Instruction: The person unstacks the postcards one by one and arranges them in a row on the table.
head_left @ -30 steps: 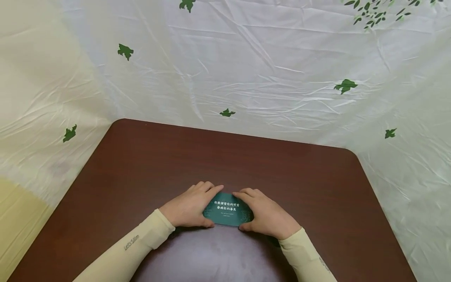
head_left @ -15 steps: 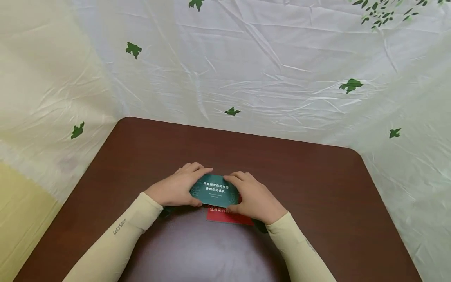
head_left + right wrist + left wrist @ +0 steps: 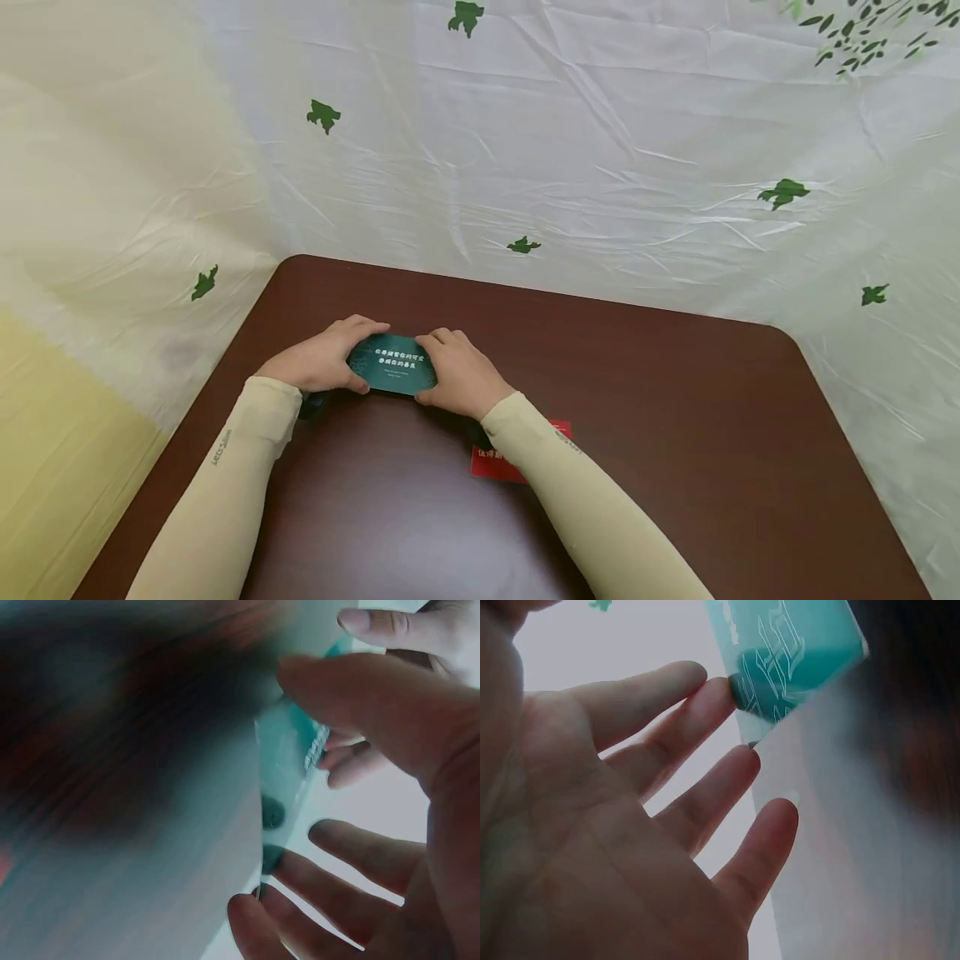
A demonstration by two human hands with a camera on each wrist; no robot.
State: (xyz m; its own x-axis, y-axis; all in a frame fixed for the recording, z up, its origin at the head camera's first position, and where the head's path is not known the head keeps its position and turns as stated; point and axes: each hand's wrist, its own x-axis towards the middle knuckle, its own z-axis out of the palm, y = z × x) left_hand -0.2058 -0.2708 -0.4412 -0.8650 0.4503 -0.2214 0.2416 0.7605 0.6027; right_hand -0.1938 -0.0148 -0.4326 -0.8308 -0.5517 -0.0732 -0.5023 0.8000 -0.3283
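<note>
A teal card (image 3: 393, 365) with white lettering lies between my two hands toward the left of the table in the head view. My left hand (image 3: 318, 357) grips its left end, thumb at the near edge and fingers at the far edge. The right hand (image 3: 459, 375) grips the right end in the same way. In the left wrist view, fingertips (image 3: 731, 694) meet the edge of the card. The right wrist view has the thumb (image 3: 337, 686) on one side of the card and fingers on the other. A red card (image 3: 495, 467) with white lettering lies under the right forearm, partly hidden.
The dark reddish-brown table (image 3: 675, 400) has rounded far corners. A white cloth (image 3: 637, 125) with green leaf prints hangs behind and at both sides. A yellow patch (image 3: 67, 392) of cloth shows at the left.
Both hands have carried the teal card leftward and away from me across the table. The red card, first hidden, has come into view where the teal one was.
</note>
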